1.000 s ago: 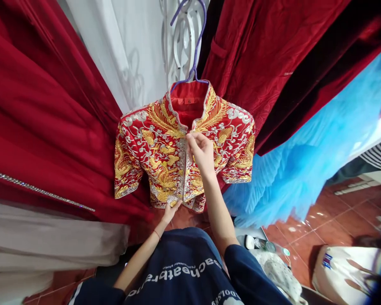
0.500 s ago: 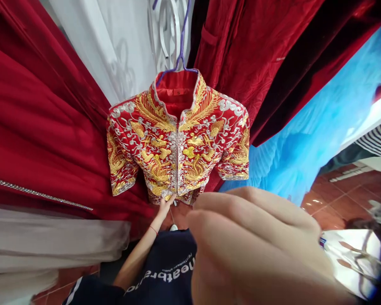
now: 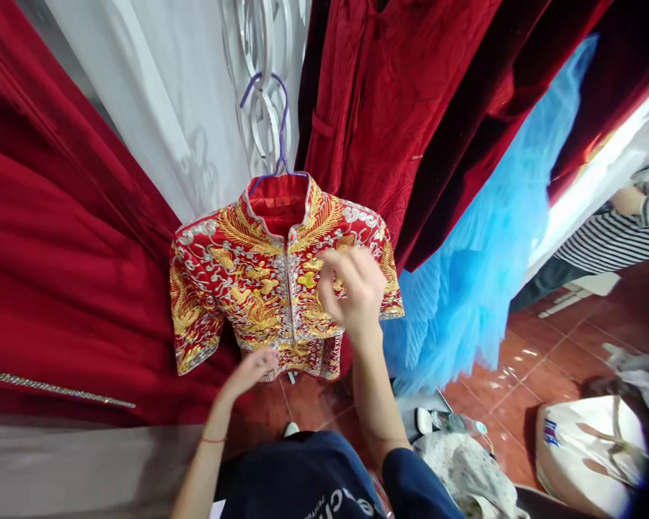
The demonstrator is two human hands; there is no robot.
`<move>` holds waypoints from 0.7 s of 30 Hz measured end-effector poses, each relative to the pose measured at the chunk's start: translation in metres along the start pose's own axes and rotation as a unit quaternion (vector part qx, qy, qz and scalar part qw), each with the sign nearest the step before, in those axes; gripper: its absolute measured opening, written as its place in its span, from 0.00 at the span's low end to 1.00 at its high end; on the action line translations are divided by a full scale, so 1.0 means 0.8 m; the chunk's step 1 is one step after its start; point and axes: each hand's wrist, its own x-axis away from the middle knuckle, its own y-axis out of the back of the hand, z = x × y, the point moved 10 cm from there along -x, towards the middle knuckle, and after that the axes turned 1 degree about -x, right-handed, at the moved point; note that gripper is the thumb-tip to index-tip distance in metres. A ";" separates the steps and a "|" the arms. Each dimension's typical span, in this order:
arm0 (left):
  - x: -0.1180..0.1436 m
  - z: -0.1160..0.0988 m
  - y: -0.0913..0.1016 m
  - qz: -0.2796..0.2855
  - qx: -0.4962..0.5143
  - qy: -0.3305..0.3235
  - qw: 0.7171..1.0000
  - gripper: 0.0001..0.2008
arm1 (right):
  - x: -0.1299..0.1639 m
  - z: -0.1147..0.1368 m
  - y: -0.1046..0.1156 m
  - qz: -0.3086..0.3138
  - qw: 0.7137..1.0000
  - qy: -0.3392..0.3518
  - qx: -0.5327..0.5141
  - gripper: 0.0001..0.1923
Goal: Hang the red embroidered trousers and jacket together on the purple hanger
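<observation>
A short-sleeved red jacket [image 3: 259, 288] with gold and silver embroidery and a stand collar hangs on a purple hanger [image 3: 283, 133]. Its front is closed down the middle. My left hand [image 3: 254, 369] is at the lower hem, fingers stretched toward the front edge; whether it touches the cloth I cannot tell. In front of the jacket's chest, on the right side, is my right hand [image 3: 360, 285], somewhat blurred. Its fingers are curled with a gap to the thumb, and nothing shows between them.
The hanger hooks onto a white chain of rings [image 3: 265, 43]. Red gowns [image 3: 59, 252] hang at left, a dark red velvet garment [image 3: 465, 144] and a blue tulle dress [image 3: 465, 288] at right. A white bag [image 3: 589, 440] stands on the tiles. A person in striped sleeves [image 3: 616, 231] is far right.
My right hand has moved from close to the camera out to the jacket front, its fingers loosening. My left hand has come off the front hem edge. The view has shifted, showing more hanger.
</observation>
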 end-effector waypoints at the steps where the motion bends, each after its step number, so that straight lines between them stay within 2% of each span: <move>1: -0.005 -0.042 0.022 -0.005 -0.018 -0.045 0.999 0.16 | -0.018 -0.033 0.006 -0.037 0.997 0.008 0.074 0.12; 2: -0.004 -0.104 0.057 -0.069 -0.070 -0.162 0.982 0.16 | -0.033 -0.067 0.012 -0.059 0.990 0.006 0.130 0.15; 3: 0.007 -0.165 0.103 -0.189 -0.104 -0.272 0.938 0.18 | -0.045 -0.099 0.017 -0.063 0.984 -0.004 0.168 0.19; 5: 0.018 -0.245 0.168 -0.326 -0.112 -0.360 0.867 0.23 | -0.057 -0.153 0.025 -0.050 0.985 -0.018 0.167 0.25; 6: 0.022 -0.282 0.180 -0.364 -0.194 -0.410 0.813 0.28 | -0.059 -0.173 0.025 -0.027 0.992 -0.017 0.123 0.27; 7: 0.015 -0.308 0.184 -0.372 -0.266 -0.438 0.774 0.35 | -0.059 -0.186 0.025 -0.013 0.997 -0.015 0.072 0.28; 8: -0.002 -0.322 0.186 -0.348 -0.311 -0.445 0.764 0.37 | -0.058 -0.196 0.025 -0.005 1.000 -0.014 0.022 0.29; 9: -0.030 -0.323 0.187 -0.289 -0.323 -0.426 0.794 0.33 | -0.057 -0.202 0.025 -0.005 1.000 -0.013 -0.022 0.30; 11: -0.073 -0.309 0.191 -0.205 -0.282 -0.393 0.851 0.36 | -0.055 -0.210 0.027 -0.024 0.997 -0.019 -0.069 0.30; 12: -0.085 -0.302 0.193 -0.192 -0.254 -0.388 0.865 0.37 | -0.056 -0.212 0.027 -0.034 0.996 -0.023 -0.076 0.29; 13: -0.089 -0.297 0.197 -0.206 -0.230 -0.395 0.865 0.38 | -0.057 -0.213 0.026 -0.040 0.996 -0.026 -0.076 0.27; 15: -0.082 -0.295 0.204 -0.274 -0.213 -0.422 0.838 0.35 | -0.064 -0.212 0.026 -0.052 0.996 -0.029 -0.063 0.23; 18: -0.056 -0.307 0.203 -0.373 -0.230 -0.452 0.777 0.28 | -0.078 -0.206 0.028 -0.064 0.997 -0.029 -0.043 0.17; 21: -0.032 -0.325 0.198 -0.430 -0.251 -0.473 0.727 0.25 | -0.091 -0.205 0.027 -0.062 0.996 -0.053 -0.042 0.17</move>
